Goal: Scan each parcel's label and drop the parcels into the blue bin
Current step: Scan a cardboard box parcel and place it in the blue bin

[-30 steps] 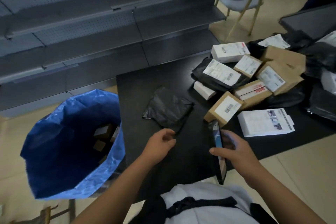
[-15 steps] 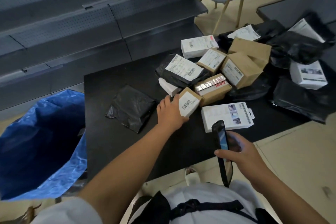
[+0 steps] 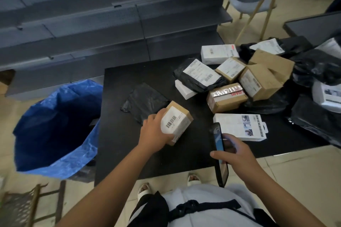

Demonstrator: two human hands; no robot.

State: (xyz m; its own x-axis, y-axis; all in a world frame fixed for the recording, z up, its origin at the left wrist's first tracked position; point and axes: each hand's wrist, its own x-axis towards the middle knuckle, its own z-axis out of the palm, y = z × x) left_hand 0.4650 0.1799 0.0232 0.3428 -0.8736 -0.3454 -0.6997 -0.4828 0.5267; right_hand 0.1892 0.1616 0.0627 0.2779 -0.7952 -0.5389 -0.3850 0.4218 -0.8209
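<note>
**Inspector:** Parcel in hand: small brown box (image 3: 177,122) with white barcode label facing up, gripped by left hand (image 3: 155,134) from its left and near sides, fingers curled round it. Held near the middle of the black table (image 3: 118,134); whether lifted clear or resting on the top, cannot tell.

**Clerk:** And the right hand (image 3: 238,155)?

**Inspector:** Closed round a phone (image 3: 218,153), held edge-on just right of the box, thumb across its near face, screen lit. Not yet pointed at the label.

**Clerk:** Step in hand?

**Inspector:** Judged as presenting the box for its scan. Label exposed and readable side up; scanner close but not aligned.

**Clerk:** Next move?

**Inspector:** Likely calls for turning the phone's lens onto the barcode, or tilting the box toward it, holding both steady. Then a carry left, past the table edge, to the blue bin (image 3: 55,143), standing open-mouthed on the floor at left.

**Clerk:** Remaining stock?

**Inspector:** Considerable. Heap at far right of the table: brown boxes, white boxes, black poly bags, several labelled. One flat black bag (image 3: 145,101) lying alone just beyond the held box. One white retail box (image 3: 239,127) just beyond the phone. Task judged early to middling.
</note>
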